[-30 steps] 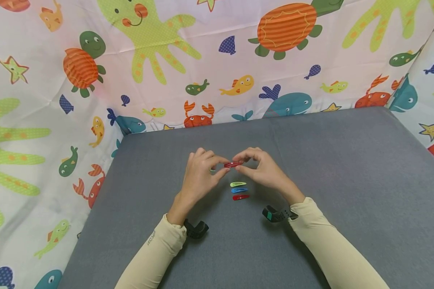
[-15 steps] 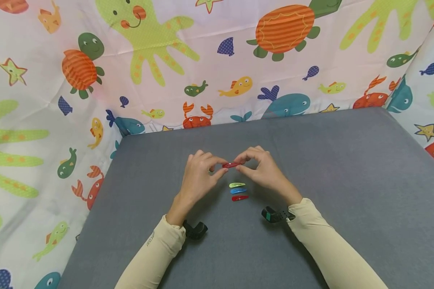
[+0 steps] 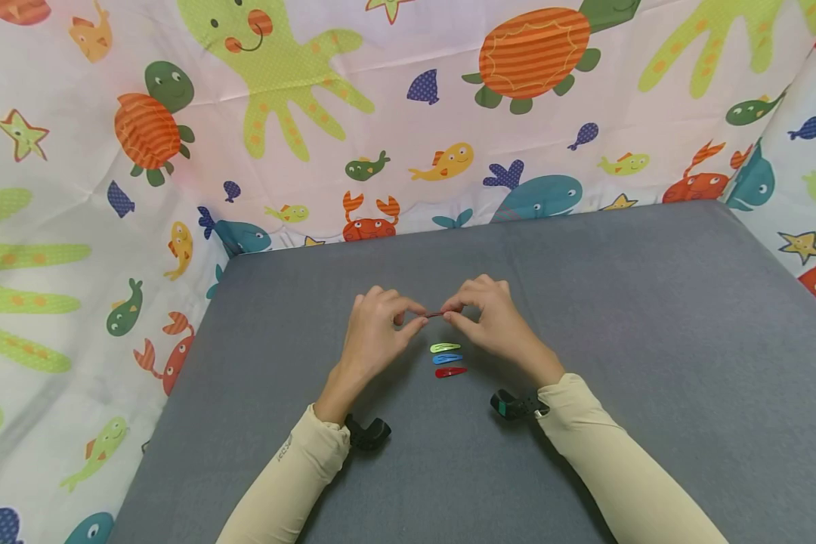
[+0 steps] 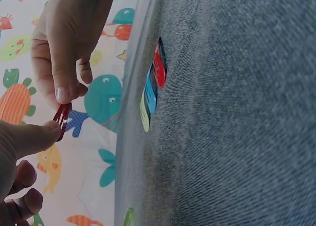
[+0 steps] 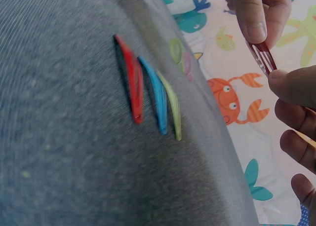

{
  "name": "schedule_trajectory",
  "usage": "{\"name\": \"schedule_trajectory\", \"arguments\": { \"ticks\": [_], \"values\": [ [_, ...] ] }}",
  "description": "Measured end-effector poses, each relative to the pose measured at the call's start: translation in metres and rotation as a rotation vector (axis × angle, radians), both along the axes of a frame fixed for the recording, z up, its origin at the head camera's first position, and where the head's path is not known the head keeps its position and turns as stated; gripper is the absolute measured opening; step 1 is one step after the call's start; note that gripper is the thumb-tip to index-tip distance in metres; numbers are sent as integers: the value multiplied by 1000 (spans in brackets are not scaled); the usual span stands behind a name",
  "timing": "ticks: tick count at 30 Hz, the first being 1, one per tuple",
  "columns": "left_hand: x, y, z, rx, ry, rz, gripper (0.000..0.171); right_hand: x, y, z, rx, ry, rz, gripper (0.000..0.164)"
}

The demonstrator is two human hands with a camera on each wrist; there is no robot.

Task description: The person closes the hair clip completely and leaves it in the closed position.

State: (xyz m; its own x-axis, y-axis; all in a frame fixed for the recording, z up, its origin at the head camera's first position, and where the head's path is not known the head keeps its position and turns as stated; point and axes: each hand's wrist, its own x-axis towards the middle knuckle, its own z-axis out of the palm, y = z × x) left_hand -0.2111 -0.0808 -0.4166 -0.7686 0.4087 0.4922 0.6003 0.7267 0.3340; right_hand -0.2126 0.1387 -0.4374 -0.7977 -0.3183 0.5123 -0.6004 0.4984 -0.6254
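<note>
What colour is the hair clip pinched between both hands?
Dark red hair clip, pinched by the left hand and right hand; clearest in the right wrist view.

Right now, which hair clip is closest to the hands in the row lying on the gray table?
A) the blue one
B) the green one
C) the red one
B: in the head view the green clip lies at the top of the row, just below the two hands, with the blue clip next and the red clip farthest from them.

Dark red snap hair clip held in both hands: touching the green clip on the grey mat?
Apart. Left wrist view shows the dark red snap hair clip pinched in the air, backdrop visible between it and the green clip.
</note>
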Motion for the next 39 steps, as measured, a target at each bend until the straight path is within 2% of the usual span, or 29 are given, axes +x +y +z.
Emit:
{"name": "schedule_trajectory", "arguments": {
  "ticks": [4, 9, 15, 25, 39],
  "values": [
    [-1, 0, -4, -10, -21, 0, 9, 0, 0, -3, 42, 7, -2, 4],
    [-2, 0, -6, -19, -46, 3, 10, -2, 0, -6, 49, 0, -15, 5],
    [-2, -2, -7, 2, -81, -3, 11, -2, -1, -6, 38, 40, -21, 5],
    [-1, -4, -6, 34, -207, -14, 21, -2, -2, -5, 17, 89, -40, 3],
    [0, -4, -4, 71, -318, -23, 21, -1, -4, -4, 1, 98, -33, 2]
  ]
}}
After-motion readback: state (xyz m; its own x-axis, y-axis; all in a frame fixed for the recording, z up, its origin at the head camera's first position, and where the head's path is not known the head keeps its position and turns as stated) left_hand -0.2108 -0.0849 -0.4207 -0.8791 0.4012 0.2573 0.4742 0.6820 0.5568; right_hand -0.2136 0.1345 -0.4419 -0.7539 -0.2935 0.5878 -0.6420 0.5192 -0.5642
